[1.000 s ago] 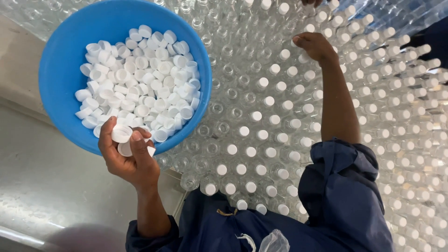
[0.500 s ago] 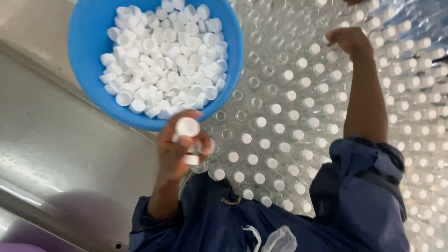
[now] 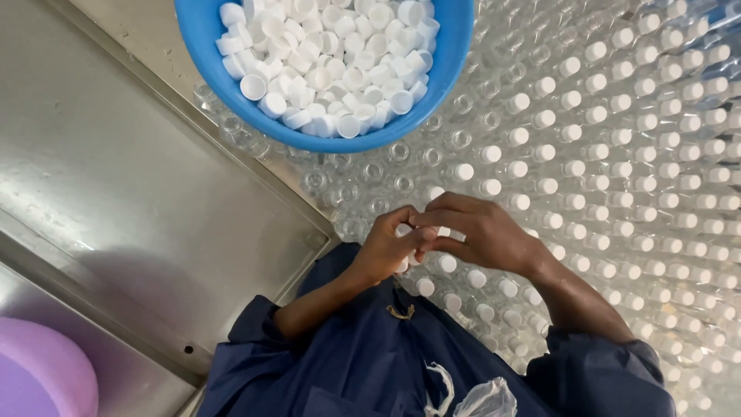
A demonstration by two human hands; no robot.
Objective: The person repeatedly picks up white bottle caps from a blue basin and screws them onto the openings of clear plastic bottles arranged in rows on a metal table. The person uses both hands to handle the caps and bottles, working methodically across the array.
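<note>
1. Your left hand [image 3: 386, 251] sits curled over the near rows of clear bottles [image 3: 617, 193], fingers closed round a few white caps [image 3: 403, 230]; one cap shows at the fingertips, others peek out under the palm.
2. Your right hand [image 3: 482, 232] lies just beside it, touching it, fingers bent and pinching in at the same spot. Probably on a cap too, but the fingers hide it, so you cannot tell what it has hold of.
3. Both hands meet above the bottle field, near its lower left corner, close to your chest.
4. The bottles stand upright, packed tight, filling the right and centre of the view. Most on the right wear white caps; a patch next to the bowl and just above your hands stands open-necked.
5. A blue bowl [image 3: 208, 46] rests at the top, over the uncapped bottles, heaped with loose white caps [image 3: 324, 62]. It lies well apart from your hands.
6. The steel desk [image 3: 139, 193] runs along the left, with a raised edge against the bottles.
7. A purple round thing [image 3: 42, 378] sits at the bottom left corner, cut off by the frame.
8. Your dark blue sleeves [image 3: 355, 363] fill the bottom centre.
</note>
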